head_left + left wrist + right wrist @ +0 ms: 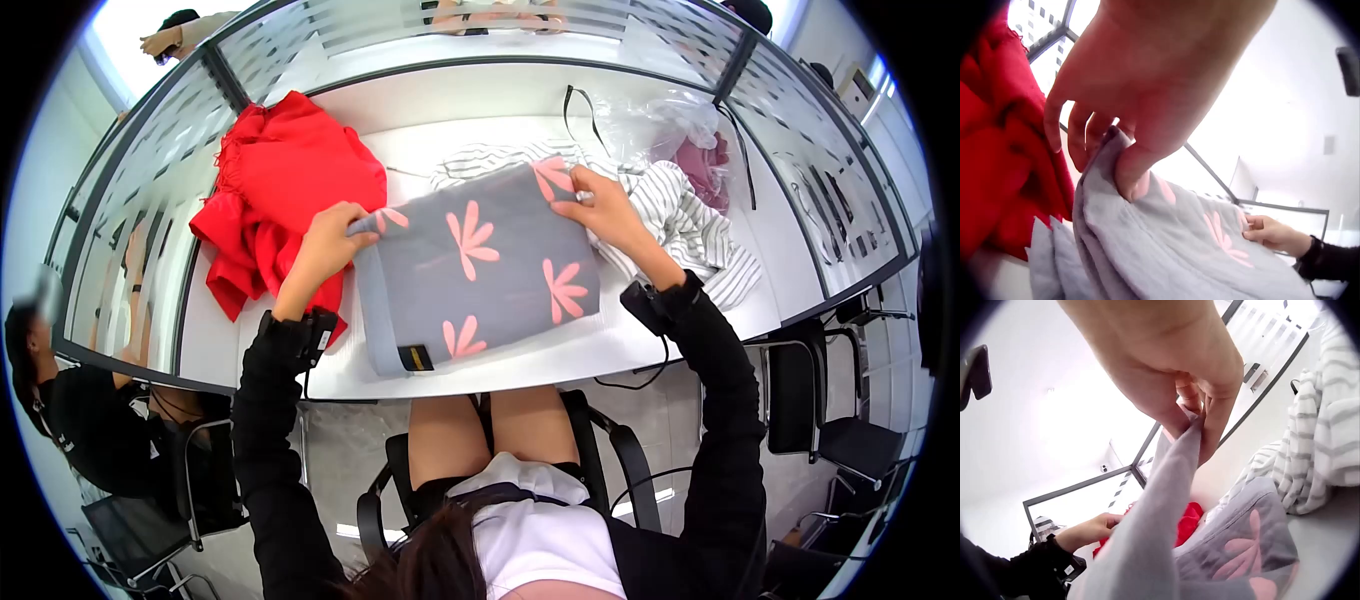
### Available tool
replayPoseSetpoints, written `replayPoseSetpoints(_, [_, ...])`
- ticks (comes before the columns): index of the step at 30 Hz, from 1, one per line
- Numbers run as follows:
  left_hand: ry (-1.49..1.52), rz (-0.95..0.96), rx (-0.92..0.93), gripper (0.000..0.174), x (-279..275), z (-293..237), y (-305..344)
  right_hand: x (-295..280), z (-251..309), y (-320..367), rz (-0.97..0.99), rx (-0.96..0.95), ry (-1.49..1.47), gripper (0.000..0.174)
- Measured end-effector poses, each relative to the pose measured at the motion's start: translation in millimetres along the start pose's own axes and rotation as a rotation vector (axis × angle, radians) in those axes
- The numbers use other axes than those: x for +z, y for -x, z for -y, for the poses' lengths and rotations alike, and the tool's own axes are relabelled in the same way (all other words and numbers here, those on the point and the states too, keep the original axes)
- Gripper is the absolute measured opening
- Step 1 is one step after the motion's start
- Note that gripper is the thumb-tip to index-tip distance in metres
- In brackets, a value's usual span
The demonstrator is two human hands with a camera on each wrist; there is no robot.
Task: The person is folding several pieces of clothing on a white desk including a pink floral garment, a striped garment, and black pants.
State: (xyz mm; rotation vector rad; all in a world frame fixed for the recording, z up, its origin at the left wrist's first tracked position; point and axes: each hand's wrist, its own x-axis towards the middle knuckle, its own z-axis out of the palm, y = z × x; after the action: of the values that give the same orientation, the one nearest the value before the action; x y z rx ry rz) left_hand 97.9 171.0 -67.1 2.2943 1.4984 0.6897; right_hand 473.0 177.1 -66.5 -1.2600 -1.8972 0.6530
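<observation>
A grey cloth (pixel 420 275) with pink leaf prints, folded into layers, lies across the middle of the white table, with a small black label (pixel 415 358) at its near left corner. My left hand (pixel 328 243) pinches its far left corner between thumb and fingers; the left wrist view shows several layers of the cloth (pixel 1141 244) hanging below that thumb. At the far right corner my right hand (pixel 608 212) pinches the edge. In the right wrist view the held edge (pixel 1160 506) is lifted, and another printed layer (pixel 1247 544) lies beneath it.
Red fringed fabric (pixel 300 165) is heaped at the left, close to my left hand. Striped white fabric (pixel 680 220) lies behind and right of the cloth, near a clear plastic bag (pixel 665 120). A low partition (pixel 480 62) borders the table's far side.
</observation>
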Motion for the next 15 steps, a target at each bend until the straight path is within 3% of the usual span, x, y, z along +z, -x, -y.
replayPoseSetpoints(3, [-0.188, -0.116, -0.052, 0.024, 10, 5, -2, 8, 1, -19, 0.041, -0.033, 0.195, 0.03])
replayPoseSetpoints(4, [-0.432, -0.073, -0.031, 0.027, 19, 5, -1, 15, -11, -25, 0.138, -0.054, 0.313, 0.032])
replayPoseSetpoints(7, [-0.601, -0.153, 0.002, 0.036, 40, -19, 3, 32, -29, -28, 0.29, 0.009, 0.627, 0.036])
replayPoseSetpoints(8, [-0.53, -0.17, 0.158, 0.041, 42, -33, 3, 32, -30, -30, 0.331, 0.093, 0.617, 0.04])
replayPoseSetpoints(10, [-0.383, -0.143, 0.406, 0.049, 56, -75, 15, 32, -39, -31, 0.272, 0.085, 0.586, 0.042])
replayPoseSetpoints(12, [-0.324, -0.058, 0.474, 0.063, 80, -122, 37, 36, -45, -27, 0.218, 0.1, 0.499, 0.049])
replayPoseSetpoints(13, [-0.442, 0.157, 0.386, 0.076, 83, -149, 47, 36, -39, -22, 0.157, -0.082, 0.538, 0.051])
replayPoseSetpoints(15, [-0.44, 0.229, 0.285, 0.079, 114, -158, 54, 28, -11, -7, 0.033, -0.445, 0.6, 0.059])
